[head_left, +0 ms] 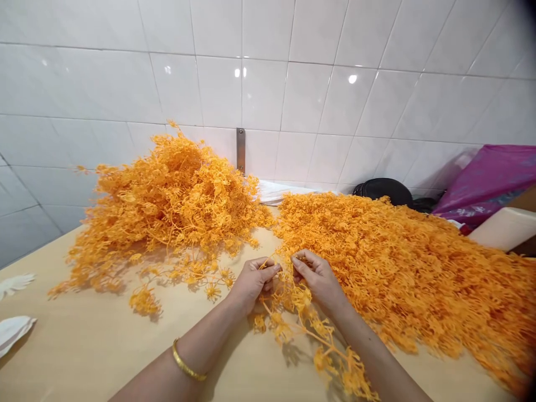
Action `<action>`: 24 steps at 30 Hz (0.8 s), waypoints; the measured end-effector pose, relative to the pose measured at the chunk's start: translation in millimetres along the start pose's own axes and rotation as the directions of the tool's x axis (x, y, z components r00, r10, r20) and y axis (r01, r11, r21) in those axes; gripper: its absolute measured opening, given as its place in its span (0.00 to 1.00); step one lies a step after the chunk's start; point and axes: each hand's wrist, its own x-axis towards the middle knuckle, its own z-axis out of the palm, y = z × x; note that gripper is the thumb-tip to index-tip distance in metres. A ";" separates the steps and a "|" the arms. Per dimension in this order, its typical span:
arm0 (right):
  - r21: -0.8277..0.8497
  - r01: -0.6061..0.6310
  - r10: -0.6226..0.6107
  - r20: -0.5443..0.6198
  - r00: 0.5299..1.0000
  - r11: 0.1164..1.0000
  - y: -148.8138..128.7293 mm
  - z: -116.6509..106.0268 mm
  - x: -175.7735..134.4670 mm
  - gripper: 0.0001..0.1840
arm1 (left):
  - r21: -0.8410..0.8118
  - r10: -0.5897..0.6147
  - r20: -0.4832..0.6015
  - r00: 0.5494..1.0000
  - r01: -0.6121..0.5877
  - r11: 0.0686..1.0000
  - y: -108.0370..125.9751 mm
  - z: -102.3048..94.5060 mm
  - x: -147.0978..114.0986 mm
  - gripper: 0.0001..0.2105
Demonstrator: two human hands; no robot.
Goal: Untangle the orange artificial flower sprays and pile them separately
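Observation:
My left hand (255,282) is closed in a pinch on the thin stem of an orange artificial flower sprig (326,338). Across from it, my right hand (316,276) pinches the same sprig, thumb against fingers. The branching sprig hangs between both hands and trails down over the table toward my right forearm. Beyond my left hand stands a tall, tangled heap of orange sprigs (167,195). A broad, flatter pile of small orange flower pieces (410,268) lies beside and beyond my right hand.
A white tiled wall (268,89) with a metal bracket (240,151) rises behind the tan table (104,352). White petal-like pieces (14,332) lie at the left edge. A black rounded item (385,190) and a purple bag (489,178) sit at the back right.

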 end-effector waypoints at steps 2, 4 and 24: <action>0.004 0.003 -0.003 0.042 0.999 1.000 -2.6 0.1 -1.3 0.12 | 0.034 0.029 -0.023 0.999 -0.028 0.999 -1.6 1.4 -0.2 0.13; -0.014 0.017 -0.016 0.066 0.998 1.000 -3.2 -0.3 -1.7 0.12 | 0.045 0.048 -0.046 0.998 -0.046 0.998 -2.2 3.5 -0.9 0.13; -0.058 0.020 -0.021 -0.021 1.000 0.998 1.8 2.0 -1.9 0.08 | 0.013 -0.012 0.023 1.000 0.012 1.000 0.1 1.1 -0.2 0.14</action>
